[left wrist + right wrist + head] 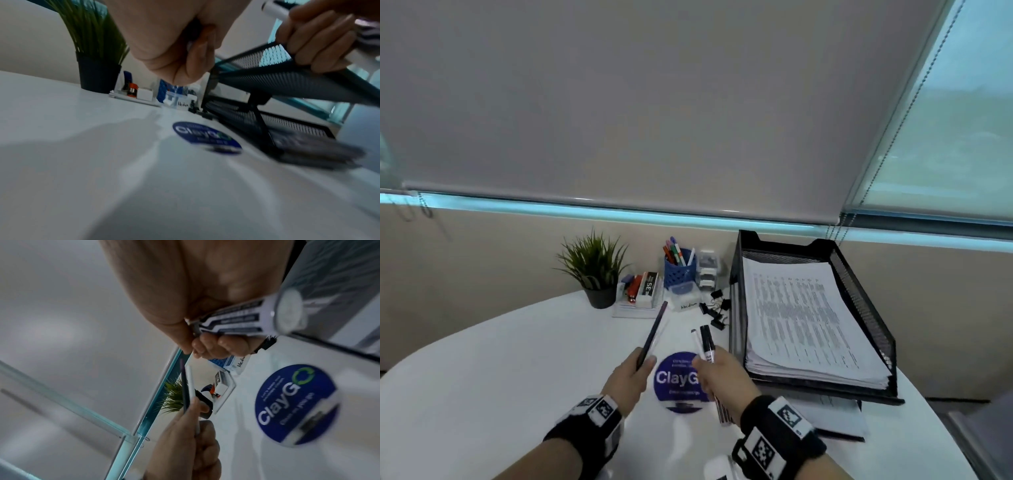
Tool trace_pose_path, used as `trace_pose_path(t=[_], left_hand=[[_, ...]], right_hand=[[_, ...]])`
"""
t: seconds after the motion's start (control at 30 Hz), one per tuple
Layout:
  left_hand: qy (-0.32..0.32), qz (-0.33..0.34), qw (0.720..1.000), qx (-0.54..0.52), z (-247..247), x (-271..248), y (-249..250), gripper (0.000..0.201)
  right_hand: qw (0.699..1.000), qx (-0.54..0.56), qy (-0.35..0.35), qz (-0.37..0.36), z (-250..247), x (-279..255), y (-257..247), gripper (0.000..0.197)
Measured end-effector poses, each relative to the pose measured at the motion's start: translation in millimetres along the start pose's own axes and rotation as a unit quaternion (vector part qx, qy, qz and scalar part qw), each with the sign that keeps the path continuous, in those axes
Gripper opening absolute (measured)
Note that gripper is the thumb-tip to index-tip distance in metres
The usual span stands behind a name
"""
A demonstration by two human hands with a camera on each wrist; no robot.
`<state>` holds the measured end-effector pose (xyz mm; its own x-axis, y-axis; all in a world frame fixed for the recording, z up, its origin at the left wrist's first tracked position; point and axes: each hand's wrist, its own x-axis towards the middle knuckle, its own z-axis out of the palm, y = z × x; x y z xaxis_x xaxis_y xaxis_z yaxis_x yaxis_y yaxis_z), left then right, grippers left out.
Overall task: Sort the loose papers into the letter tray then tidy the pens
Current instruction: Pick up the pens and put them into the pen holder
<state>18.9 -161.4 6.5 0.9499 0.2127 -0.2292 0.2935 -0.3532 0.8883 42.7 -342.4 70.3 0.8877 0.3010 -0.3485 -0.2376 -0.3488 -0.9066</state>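
My left hand (640, 365) grips a thin dark pen (653, 332) and a white pen beside it, both pointing up toward the back of the table. In the right wrist view the left hand (191, 412) shows that dark pen (183, 386) and the white pen (191, 384) together. My right hand (710, 366) holds a black-capped white marker (707, 342) and a thin white pen (697, 341); the marker's barrel (244, 318) sticks out of my fist. The black mesh letter tray (866, 308) on the right holds a thick stack of printed papers (798, 315). A blue pen cup (679, 274) at the back holds several pens.
A potted plant (595, 270), a stapler and boxes (642, 287), small clear drawers (707, 270) and black binder clips (717, 308) line the back of the white table (500, 359). A round blue ClayGo sticker (676, 377) lies under my hands. A notebook (835, 418) lies under the tray.
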Motion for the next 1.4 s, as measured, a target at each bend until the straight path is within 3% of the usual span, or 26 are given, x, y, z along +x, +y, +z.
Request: trace_pose_path(t=[0.1, 0.2, 0.33, 0.43, 0.6, 0.77, 1.03, 1.13, 1.27, 1.4], left_hand=[[0.011, -0.062, 0.987, -0.146, -21.0, 29.9, 14.1, 0.033], [0.002, -0.08, 0.973, -0.219, -38.6, 64.1, 23.9, 0.026], [-0.022, -0.056, 0.97, -0.236, -58.2, 109.2, 34.4, 0.004], [-0.045, -0.033, 0.973, -0.225, -69.9, 138.2, 41.4, 0.005], [-0.043, 0.016, 0.976, -0.212, -79.1, 171.9, 48.1, 0.015], [-0.047, 0.071, 0.972, -0.217, -78.5, 195.6, 64.7, 0.014], [0.036, 0.133, 0.974, -0.18, -70.3, 236.6, 80.7, 0.01], [0.042, 0.152, 0.964, -0.213, -65.7, 251.7, 86.0, 0.014], [0.043, 0.186, 0.961, -0.202, -52.2, 266.2, 93.4, 0.008], [0.019, 0.175, 0.963, -0.202, -34.6, 281.1, 101.6, 0.009]], right_hand=[[0.994, 0.094, 0.044, 0.02, 14.7, 36.0, -17.1, 0.017], [0.978, 0.171, 0.112, 0.035, 19.3, 74.7, -31.5, 0.011], [0.957, 0.216, 0.192, 0.023, 18.0, 127.8, -48.3, 0.014], [0.948, 0.196, 0.249, -0.006, 16.9, 157.9, -57.5, 0.003], [0.915, 0.262, 0.298, -0.072, 8.8, 194.9, -73.3, 0.013], [0.905, 0.252, 0.323, -0.111, -2.3, 243.3, -87.1, 0.023], [0.937, 0.171, 0.281, -0.119, 6.5, 307.2, -73.4, 0.024], [0.948, 0.115, 0.275, -0.109, 6.9, 319.6, -63.3, 0.02], [0.952, 0.101, 0.263, -0.12, -0.8, 324.4, -63.6, 0.038], [0.95, 0.068, 0.276, -0.133, -6.0, 320.0, -66.0, 0.037]])
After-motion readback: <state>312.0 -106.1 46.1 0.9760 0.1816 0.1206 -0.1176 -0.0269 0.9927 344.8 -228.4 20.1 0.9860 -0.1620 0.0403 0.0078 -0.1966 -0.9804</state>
